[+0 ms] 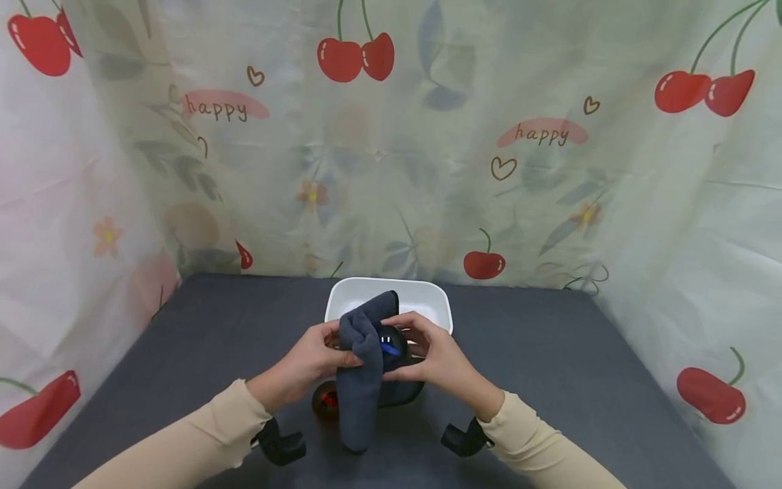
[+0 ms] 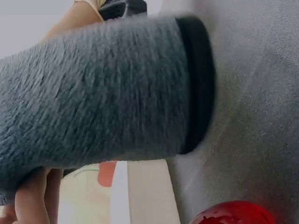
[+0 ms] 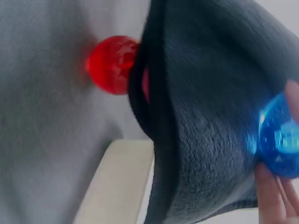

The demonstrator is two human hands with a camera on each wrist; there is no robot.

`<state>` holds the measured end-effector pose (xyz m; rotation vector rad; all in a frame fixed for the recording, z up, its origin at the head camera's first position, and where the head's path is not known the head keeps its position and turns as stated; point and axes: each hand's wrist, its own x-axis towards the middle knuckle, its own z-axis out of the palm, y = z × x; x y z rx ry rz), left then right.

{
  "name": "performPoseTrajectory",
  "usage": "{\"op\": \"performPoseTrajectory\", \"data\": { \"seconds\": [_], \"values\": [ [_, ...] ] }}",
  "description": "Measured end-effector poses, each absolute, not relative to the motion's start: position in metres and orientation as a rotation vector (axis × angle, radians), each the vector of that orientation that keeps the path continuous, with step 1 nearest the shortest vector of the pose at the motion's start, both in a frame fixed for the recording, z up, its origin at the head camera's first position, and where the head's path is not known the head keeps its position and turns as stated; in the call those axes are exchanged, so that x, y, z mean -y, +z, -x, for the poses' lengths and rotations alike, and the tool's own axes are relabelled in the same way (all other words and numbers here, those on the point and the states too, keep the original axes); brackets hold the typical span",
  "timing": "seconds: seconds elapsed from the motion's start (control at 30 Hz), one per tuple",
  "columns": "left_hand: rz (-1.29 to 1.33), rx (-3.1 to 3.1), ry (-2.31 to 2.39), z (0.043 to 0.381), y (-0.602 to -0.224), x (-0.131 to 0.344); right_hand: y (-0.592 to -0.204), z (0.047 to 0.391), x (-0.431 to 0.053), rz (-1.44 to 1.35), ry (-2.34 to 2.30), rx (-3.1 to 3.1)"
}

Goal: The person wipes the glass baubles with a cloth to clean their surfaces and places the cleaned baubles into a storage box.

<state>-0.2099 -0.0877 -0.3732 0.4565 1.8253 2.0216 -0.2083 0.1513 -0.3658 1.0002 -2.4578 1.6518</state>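
From the head view, both forearms reach in over the bench (image 1: pixel 183 339). The left hand (image 1: pixel 308 360) pinches a grey cloth (image 1: pixel 360 380) before a white tub (image 1: pixel 391 299); the right hand (image 1: pixel 436 356) grips a blue ball (image 1: pixel 389 348) against it.

Left wrist: cloth (image 2: pixel 103 93) above a red ball (image 2: pixel 233 213).

Right wrist: fingertips (image 3: pixel 268 193) clasp the blue ball (image 3: pixel 280 147).
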Motion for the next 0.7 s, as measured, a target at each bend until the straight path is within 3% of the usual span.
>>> {"op": "performPoseTrajectory", "data": {
  "seconds": [0.27, 0.53, 0.7],
  "values": [
    [-0.497, -2.019, 1.971, 0.2092, -0.3751, 0.086, -0.3664, 0.2034, -0.1465, -1.003, 0.921, 2.47],
    [-0.476, -1.883, 1.999, 0.2085, -0.3758, 0.0879, -0.3715, 0.2073, -0.1518, -0.999, 1.67, 2.405],
    [-0.489, -1.943, 2.015, 0.2091, -0.3718, 0.0879, -0.3659, 0.209, -0.1494, -1.038, 1.204, 2.39]
  ]
}}
